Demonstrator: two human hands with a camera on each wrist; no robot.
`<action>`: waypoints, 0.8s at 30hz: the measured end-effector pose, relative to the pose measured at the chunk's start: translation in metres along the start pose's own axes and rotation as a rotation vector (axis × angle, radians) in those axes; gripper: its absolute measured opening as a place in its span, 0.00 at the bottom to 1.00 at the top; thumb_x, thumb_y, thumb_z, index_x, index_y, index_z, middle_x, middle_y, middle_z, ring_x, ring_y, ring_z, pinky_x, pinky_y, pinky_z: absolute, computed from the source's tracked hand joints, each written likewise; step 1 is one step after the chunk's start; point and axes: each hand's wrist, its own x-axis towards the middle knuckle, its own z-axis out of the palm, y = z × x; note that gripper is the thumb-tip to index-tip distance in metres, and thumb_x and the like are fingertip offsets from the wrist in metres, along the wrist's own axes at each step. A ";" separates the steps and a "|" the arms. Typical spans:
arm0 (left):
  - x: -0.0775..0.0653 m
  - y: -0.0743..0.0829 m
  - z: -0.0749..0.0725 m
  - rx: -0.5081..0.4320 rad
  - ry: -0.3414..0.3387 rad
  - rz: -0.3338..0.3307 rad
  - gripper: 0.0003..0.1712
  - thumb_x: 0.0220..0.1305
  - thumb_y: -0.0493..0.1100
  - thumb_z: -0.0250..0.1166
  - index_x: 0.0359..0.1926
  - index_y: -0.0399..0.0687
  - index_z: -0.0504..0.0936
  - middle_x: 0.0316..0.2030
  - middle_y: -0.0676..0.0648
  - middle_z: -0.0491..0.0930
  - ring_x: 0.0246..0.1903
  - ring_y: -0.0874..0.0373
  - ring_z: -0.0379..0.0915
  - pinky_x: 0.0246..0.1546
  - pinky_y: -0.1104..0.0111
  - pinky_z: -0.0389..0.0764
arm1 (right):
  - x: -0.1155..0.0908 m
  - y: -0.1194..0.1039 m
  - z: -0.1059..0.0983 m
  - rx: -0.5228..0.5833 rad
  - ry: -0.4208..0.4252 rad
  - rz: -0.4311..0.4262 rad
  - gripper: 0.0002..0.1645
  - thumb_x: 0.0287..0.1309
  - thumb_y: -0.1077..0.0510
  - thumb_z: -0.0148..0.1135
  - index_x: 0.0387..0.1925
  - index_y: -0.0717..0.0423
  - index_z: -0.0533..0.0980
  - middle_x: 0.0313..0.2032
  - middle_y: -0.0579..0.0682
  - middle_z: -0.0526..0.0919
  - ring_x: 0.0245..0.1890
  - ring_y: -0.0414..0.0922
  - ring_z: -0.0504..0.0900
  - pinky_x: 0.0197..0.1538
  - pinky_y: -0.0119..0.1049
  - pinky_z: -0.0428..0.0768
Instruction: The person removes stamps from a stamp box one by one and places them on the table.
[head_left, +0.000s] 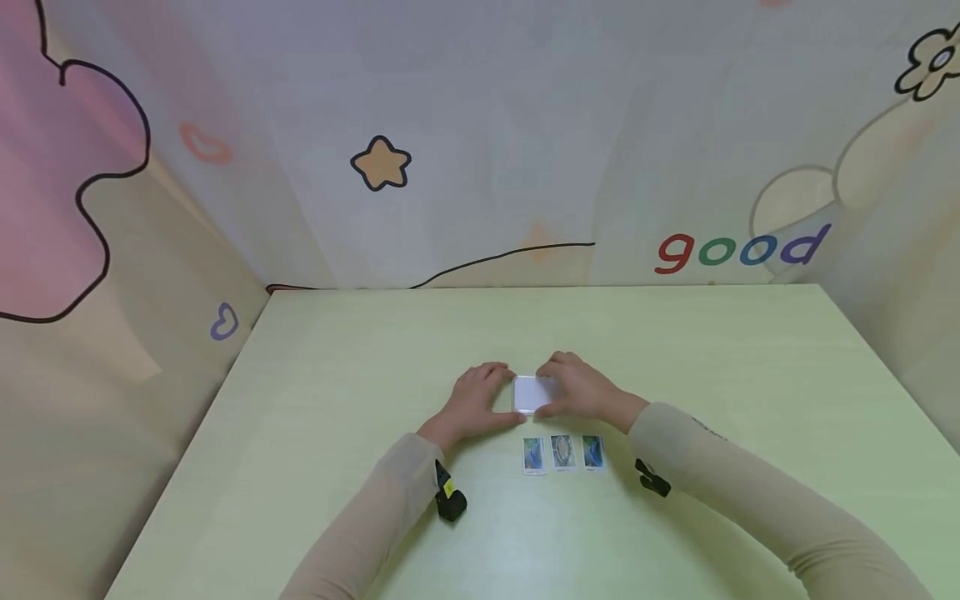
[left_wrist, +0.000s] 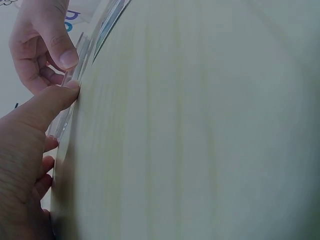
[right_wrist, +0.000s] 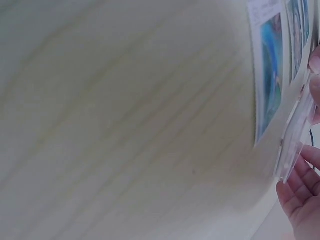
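Observation:
A small flat case (head_left: pixel 529 395) with a white face and clear plastic edges is held between both hands above the middle of the table. My left hand (head_left: pixel 472 404) grips its left end, thumb on the near edge and fingers at the far edge. On the right end, my right hand (head_left: pixel 583 392) pinches it the same way. In the left wrist view the thumbs of both hands lie along the case's near edge. Just nearer than the case lie three small picture stamps in a row: a left one (head_left: pixel 533 456), a middle one (head_left: pixel 562 452) and a right one (head_left: pixel 593 452).
The pale green table (head_left: pixel 337 350) reaches back to a printed cloth wall (head_left: pixel 480 125) with a star and the word good. Dark wrist straps (head_left: pixel 450 497) sit on the light sleeves (head_left: pixel 375 508).

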 end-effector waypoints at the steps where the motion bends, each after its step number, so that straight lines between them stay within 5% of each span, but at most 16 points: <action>1: 0.000 0.000 0.000 -0.006 0.004 0.005 0.38 0.55 0.61 0.65 0.61 0.47 0.69 0.66 0.43 0.63 0.67 0.47 0.56 0.67 0.50 0.56 | 0.000 0.000 0.000 -0.002 0.001 -0.002 0.37 0.41 0.45 0.76 0.50 0.62 0.77 0.48 0.55 0.76 0.46 0.49 0.73 0.49 0.43 0.78; 8: -0.003 0.001 -0.001 -0.014 0.046 0.053 0.37 0.56 0.62 0.64 0.59 0.43 0.70 0.64 0.40 0.66 0.64 0.45 0.59 0.65 0.48 0.59 | 0.000 0.002 0.001 -0.025 0.004 -0.018 0.37 0.42 0.44 0.76 0.51 0.61 0.76 0.48 0.55 0.76 0.47 0.49 0.73 0.50 0.42 0.78; 24: 0.000 0.001 0.000 0.015 -0.006 -0.003 0.38 0.56 0.61 0.65 0.62 0.47 0.68 0.67 0.44 0.63 0.67 0.49 0.56 0.68 0.51 0.56 | 0.001 0.003 -0.002 -0.003 -0.026 -0.041 0.37 0.44 0.46 0.75 0.52 0.63 0.75 0.50 0.57 0.76 0.49 0.51 0.73 0.52 0.44 0.77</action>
